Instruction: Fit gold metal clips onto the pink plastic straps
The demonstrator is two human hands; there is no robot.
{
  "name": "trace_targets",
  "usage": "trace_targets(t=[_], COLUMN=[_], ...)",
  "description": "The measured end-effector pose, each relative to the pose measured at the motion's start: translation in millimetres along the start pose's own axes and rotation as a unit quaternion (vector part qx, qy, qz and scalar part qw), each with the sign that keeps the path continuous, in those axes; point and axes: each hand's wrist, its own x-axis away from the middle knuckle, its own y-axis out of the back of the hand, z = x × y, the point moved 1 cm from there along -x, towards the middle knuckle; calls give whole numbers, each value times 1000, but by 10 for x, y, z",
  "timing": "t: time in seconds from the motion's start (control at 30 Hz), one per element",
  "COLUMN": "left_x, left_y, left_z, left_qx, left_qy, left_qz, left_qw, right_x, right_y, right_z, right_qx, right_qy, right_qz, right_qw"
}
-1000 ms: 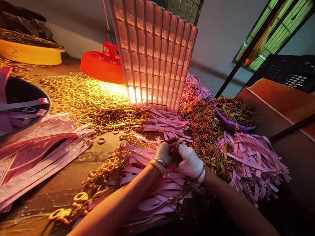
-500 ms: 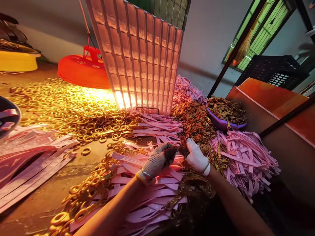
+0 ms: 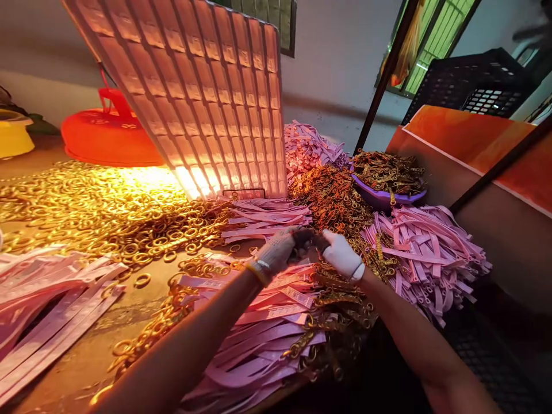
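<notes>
Near the middle, my left hand (image 3: 278, 252) wears a pale dotted glove with dark fingertips, and its fingers are bent closed. Opposite it, almost touching, my right hand (image 3: 344, 254) in a white glove with dark fingertips is pinched toward the left one. Whatever lies between the fingertips is too small and dark to make out. Below both hands spreads a layer of pink straps (image 3: 254, 365), with brass-coloured clasps (image 3: 345, 302) along its right side. A pile of gold clasps (image 3: 338, 198) rises just behind my right hand.
A ribbed panel (image 3: 233, 98) stands tilted behind the work, beside a glowing red lamp (image 3: 107, 135) above many gold rings (image 3: 86, 195). More pink straps lie at left (image 3: 56, 310) and at right (image 3: 440, 253). A purple basin (image 3: 375, 198) of clasps sits behind; a dark pole (image 3: 383, 80) slants upward.
The view has swung right, so the lamp and panel sit farther left. Both hands have risen a little over the straps, with their fingertips still close together.
</notes>
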Motion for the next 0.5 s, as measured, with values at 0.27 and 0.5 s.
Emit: trace_targets(t=[0.27,0.5], left_x=[-931,-1151], left_y=[-21,-203], left_z=[249,637], left_qx=[-265,-341], left_qy=[-3,-21], left_qz=[-68,-94], left_qw=[962,935], right_x=[-38,64], right_y=[449,319], right_z=[-253,-57], right_qx=[-42,96], right_qy=[-20,-30], right_qz=[-213,-108], right_qw=[976,989])
